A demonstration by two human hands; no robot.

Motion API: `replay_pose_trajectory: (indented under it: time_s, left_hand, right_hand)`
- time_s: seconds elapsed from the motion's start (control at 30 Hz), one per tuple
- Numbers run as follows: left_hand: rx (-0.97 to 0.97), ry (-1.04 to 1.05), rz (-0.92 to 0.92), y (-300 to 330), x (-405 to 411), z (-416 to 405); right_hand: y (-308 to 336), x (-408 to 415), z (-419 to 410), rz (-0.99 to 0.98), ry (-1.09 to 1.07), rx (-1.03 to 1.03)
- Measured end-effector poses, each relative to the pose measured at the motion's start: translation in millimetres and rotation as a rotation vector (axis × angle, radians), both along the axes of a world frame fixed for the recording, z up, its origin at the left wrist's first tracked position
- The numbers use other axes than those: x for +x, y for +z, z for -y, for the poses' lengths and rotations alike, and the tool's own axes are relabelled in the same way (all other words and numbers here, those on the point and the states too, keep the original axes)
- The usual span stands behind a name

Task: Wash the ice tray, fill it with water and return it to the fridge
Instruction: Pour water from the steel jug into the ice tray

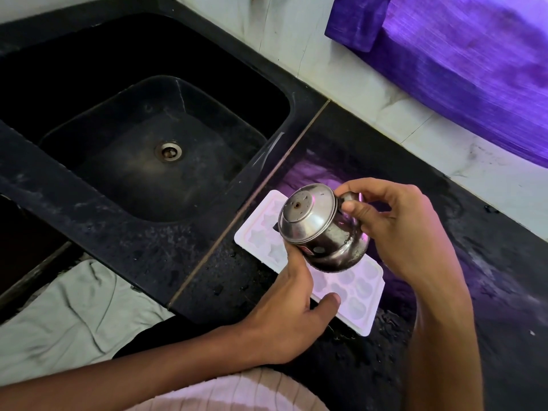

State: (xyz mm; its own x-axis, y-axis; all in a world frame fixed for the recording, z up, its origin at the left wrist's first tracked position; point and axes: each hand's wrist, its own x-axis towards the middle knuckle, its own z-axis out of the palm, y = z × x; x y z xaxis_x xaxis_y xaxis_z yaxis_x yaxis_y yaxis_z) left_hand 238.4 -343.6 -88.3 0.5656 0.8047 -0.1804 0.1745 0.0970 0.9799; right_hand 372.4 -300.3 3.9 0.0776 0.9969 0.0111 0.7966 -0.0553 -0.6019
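A small red-and-white label is showing low on the side of the steel kettle point(321, 229), just above the left hand point(284, 315), but its writing is too small and blurred to read; no other lettering is showing anywhere. The right hand point(394, 223) is gripping the kettle by its handle, fingers and thumb curled round it, and is holding it tilted, lid toward the camera, directly over the ice tray point(350, 289). The kettle is hiding the middle of the tray, so it cannot be told whether water is running out. The white ice tray is lying flat on the dark speckled tabletop point(237, 280), right under both hands, with star-shaped cells showing at its far end and rounder ones at its near end. The left hand is resting on the tray's near long edge, thumb pressing on the rim and the other fingers reaching under the kettle, where their pose is hidden. Beyond the left hand, a black sink point(142, 161) with a metal drain point(169, 151) is sitting well apart from the tray. Beyond the right hand, a purple cloth point(474, 72) is hanging over the pale tiled wall point(296, 46), and a grey cloth point(74, 315) is lying below the left arm.
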Motion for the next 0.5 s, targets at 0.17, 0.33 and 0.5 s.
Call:
replay_pose_trajectory:
  time_s: [0.17, 0.33, 0.5]
  left_hand:
    - [0.048, 0.015, -0.012, 10, -3, -1]
    - [0.102, 0.035, -0.016, 21, -5, -2]
    - [0.162, 0.069, 0.054, 14, -2, -11]
  right_hand:
    - [-1, 4, -1, -0.069, 0.002, 0.011]
    - [-4, 11, 0, -0.177, -0.005, 0.038]
    - [-7, 15, -1, -0.362, -0.047, 0.077]
